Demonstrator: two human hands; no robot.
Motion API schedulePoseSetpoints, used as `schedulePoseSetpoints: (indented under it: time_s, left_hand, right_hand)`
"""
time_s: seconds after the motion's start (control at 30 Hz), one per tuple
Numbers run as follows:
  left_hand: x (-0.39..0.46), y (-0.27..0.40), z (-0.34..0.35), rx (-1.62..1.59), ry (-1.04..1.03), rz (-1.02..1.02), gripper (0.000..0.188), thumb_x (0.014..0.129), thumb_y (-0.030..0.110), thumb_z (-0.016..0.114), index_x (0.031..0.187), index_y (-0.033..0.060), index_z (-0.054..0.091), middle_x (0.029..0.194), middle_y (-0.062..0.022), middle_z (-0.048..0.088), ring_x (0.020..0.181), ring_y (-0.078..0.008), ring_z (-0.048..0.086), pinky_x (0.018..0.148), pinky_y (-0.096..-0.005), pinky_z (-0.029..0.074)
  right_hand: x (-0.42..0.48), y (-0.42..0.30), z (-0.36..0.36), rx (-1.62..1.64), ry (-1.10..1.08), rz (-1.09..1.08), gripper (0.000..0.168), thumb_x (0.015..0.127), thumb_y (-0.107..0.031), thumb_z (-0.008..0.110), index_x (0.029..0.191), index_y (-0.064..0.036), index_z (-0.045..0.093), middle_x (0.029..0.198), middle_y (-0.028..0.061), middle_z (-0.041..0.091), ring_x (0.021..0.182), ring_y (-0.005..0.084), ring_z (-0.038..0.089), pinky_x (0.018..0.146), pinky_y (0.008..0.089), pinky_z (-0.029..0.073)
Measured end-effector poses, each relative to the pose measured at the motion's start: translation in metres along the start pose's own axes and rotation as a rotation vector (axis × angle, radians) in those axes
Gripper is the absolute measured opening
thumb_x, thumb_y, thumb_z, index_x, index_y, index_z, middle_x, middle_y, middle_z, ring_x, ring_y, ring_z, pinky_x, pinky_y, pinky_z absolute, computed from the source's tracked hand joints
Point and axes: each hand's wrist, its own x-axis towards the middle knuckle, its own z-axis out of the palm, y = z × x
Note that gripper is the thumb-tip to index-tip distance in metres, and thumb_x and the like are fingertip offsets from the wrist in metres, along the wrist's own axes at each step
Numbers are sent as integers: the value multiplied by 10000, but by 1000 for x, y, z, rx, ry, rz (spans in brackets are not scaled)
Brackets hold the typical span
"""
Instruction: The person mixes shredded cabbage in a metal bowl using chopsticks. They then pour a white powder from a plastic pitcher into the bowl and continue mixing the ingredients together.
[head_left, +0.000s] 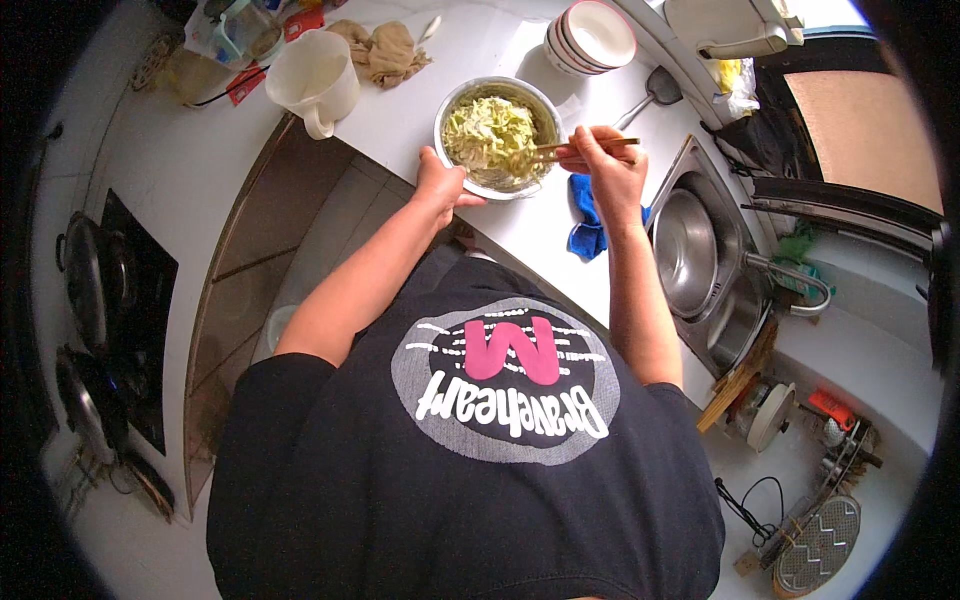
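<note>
A round metal mixing bowl (551, 112) rests near the front edge of the white counter, filled with shredded pale green vegetable (491, 131), perhaps cabbage, that looks coated. My left hand (441, 182) grips the bowl's near-left rim, thumb up against the side and fingers beneath. In my right hand (609, 169) is a pair of chopsticks (551, 147), their tips down in the vegetable at the bowl's right side. The tips are blurred. Just under my right wrist, a blue cloth (587, 217) lies crumpled on the counter.
A white plastic jug (315, 79) stands left of the bowl, beside brown cloths (390, 54). Beyond the bowl are stacked red-rimmed bowls (592, 37) and a spatula (660, 88). At right is a steel sink (705, 247) with a faucet (795, 289). Pans (86, 277) sit on the left cooktop.
</note>
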Motion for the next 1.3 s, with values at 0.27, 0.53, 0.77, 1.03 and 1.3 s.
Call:
schedulePoseSetpoints:
  time_s: [0.27, 0.53, 0.77, 1.03, 1.3]
  left_hand:
    - [-1, -7, -7, -44, -89, 40, 393, 805, -110, 376, 1164, -21, 242, 1143, -242, 445, 905, -367, 618, 633, -417, 606]
    - [0, -5, -6, -17, -43, 25, 394, 791, -115, 381, 1151, -21, 249, 1138, -241, 446, 881, -367, 625, 591, -392, 610]
    - [-3, -2, -3, 18, -61, 4, 396, 798, -112, 358, 1175, -44, 256, 1158, -251, 437, 862, -361, 631, 578, -372, 612]
    - [2, -1, -8, -50, -20, 7, 369, 784, -123, 370, 1136, -51, 287, 1110, -254, 466, 827, -368, 639, 531, -375, 609]
    - [3, -2, -12, -21, -23, -10, 359, 791, -119, 400, 1118, -41, 276, 1090, -250, 477, 805, -383, 639, 543, -389, 610]
  right_hand:
    - [-13, 86, 26, 596, 441, 306, 136, 905, -94, 499, 897, 42, 512, 811, 160, 594, 729, 342, 652, 563, 410, 592]
    - [-6, 77, 11, 880, 603, 252, 142, 923, -119, 468, 901, 21, 471, 805, 151, 562, 724, 370, 646, 559, 455, 593]
    - [17, 58, 33, 428, 404, -149, 128, 894, -73, 534, 842, 38, 571, 774, 153, 634, 672, 279, 664, 618, 370, 583]
    - [-16, 73, 35, -170, 54, -278, 43, 807, -3, 633, 807, 38, 645, 762, 80, 638, 715, 152, 662, 629, 230, 512]
    - [-36, 5, 0, 27, 45, -202, 87, 856, -25, 601, 894, 47, 633, 805, 106, 669, 758, 149, 655, 703, 259, 542]
